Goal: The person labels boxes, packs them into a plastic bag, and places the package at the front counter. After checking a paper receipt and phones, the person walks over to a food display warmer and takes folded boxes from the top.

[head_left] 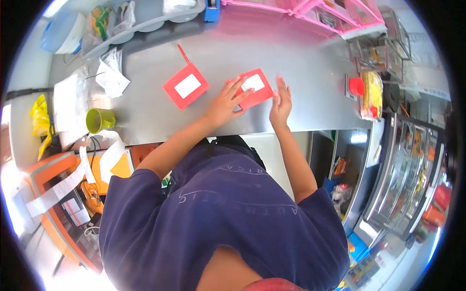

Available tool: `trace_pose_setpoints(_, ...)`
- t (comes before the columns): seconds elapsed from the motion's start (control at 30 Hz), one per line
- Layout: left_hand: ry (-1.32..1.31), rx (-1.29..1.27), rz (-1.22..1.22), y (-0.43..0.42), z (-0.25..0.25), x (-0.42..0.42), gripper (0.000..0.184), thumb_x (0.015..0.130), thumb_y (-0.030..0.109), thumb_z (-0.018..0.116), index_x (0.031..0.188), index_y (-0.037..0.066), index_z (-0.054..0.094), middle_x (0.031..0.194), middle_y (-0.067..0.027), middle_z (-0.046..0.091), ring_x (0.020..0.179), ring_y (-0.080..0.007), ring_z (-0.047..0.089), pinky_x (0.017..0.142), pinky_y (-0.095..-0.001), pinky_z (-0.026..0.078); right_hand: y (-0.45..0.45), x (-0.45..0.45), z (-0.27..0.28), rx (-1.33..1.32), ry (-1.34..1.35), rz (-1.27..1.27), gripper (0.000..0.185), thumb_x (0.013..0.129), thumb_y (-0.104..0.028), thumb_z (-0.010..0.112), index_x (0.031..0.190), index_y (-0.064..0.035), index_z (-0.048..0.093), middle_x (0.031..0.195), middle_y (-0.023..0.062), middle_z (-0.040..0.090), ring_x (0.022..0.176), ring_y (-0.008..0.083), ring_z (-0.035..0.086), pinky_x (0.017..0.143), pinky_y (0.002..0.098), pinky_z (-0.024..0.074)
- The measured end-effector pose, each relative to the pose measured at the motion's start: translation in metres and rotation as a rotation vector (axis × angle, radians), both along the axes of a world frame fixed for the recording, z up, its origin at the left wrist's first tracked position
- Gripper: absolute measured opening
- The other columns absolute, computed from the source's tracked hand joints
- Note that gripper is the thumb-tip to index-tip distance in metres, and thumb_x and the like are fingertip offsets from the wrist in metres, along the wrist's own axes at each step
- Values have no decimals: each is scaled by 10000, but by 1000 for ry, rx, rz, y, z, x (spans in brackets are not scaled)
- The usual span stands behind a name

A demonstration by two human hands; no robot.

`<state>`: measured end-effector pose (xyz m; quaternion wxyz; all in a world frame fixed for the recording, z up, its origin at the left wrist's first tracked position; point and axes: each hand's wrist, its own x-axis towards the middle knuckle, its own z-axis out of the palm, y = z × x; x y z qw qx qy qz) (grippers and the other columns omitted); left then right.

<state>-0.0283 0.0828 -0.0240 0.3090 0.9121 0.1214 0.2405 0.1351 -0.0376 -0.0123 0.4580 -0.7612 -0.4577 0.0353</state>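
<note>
A red box with a white label point(262, 94) sits on the metal counter, slightly turned. My left hand point(226, 103) holds its left side, with fingers over the top by the label and the thumb at the near edge. My right hand point(281, 103) is just beside the box's right side, its fingers raised and apart, holding nothing. To the left lies a second red box point(199, 89) with a white label and a thin red strip sticking out from its far corner. Neither hand touches it.
On the metal counter point(160, 116), a green mug point(99, 120) and crumpled papers point(112, 80) are at the left. Grey bins point(145, 36) and pink racks point(323, 19) line the far edge. A yellow package point(372, 94) and a red round item point(357, 86) are at the right.
</note>
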Motion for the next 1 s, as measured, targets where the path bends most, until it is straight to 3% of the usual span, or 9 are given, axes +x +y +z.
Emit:
trace_pose_setpoints(0.13,-3,3,14,7,2,15,748,651,156,751,1330,237,449,1446,-125,297,1329,-330,283,1089,-511,245,7,-10,11,273,450,-131,322,934,-181,469,1180,9,556,1264,134,535,1206,251,482,1000,381,346)
trace_pose_setpoints(0.23,-32,6,58,12,-1,28,740,636,151,757,1313,222,469,1432,-128,318,1327,-328,287,1090,-510,247,31,15,32,184,156,-70,213,897,-144,521,1017,12,604,1107,130,599,1057,268,554,910,357,402)
trace_pose_setpoints(0.4,-75,-33,149,5,-14,33,688,590,110,767,1235,167,534,1386,-140,377,1292,-343,336,1083,-482,280,158,1,73,-208,-150,631,163,827,-147,586,926,-21,620,908,119,612,883,306,574,782,367,456)
trace_pose_setpoints(0.53,-75,-90,177,5,-6,35,699,610,124,761,1257,157,496,1389,-106,383,1304,-282,331,1087,-473,282,265,-28,-4,-209,-774,996,242,780,-87,559,1018,-78,604,1101,79,575,923,294,589,776,394,491)
trace_pose_setpoints(0.6,-86,-112,195,6,-5,38,720,600,123,766,1264,146,487,1388,-89,389,1299,-260,342,1086,-465,286,303,-34,-38,-254,-1084,1216,231,782,-77,526,1010,-92,556,1096,61,547,929,263,597,741,377,514)
trace_pose_setpoints(0.7,-57,-128,195,9,0,33,741,590,120,768,1272,128,476,1386,-71,400,1289,-236,361,1088,-458,283,321,-34,-44,-230,-1098,1458,136,791,-78,516,923,-71,543,977,83,552,913,269,607,703,374,531)
trace_pose_setpoints(0.8,-40,-126,191,6,-3,32,750,581,124,770,1273,124,481,1387,-59,408,1282,-232,376,1084,-463,284,330,-29,-49,-202,-1131,1473,162,793,-80,517,954,-65,512,967,84,543,909,277,614,706,369,538)
trace_pose_setpoints(0.93,-52,-76,202,8,-7,32,758,579,139,768,1283,138,485,1382,-20,423,1269,-221,395,1073,-449,297,329,15,-7,-218,-954,1113,118,839,-130,513,924,-50,526,962,81,555,854,243,614,719,357,512)
trace_pose_setpoints(1.0,-52,-48,201,7,-11,35,753,586,146,765,1285,146,486,1372,-2,435,1257,-211,407,1068,-434,304,303,42,3,-94,82,908,525,829,-300,576,1273,-163,330,1069,200,570,969,219,604,801,376,490)
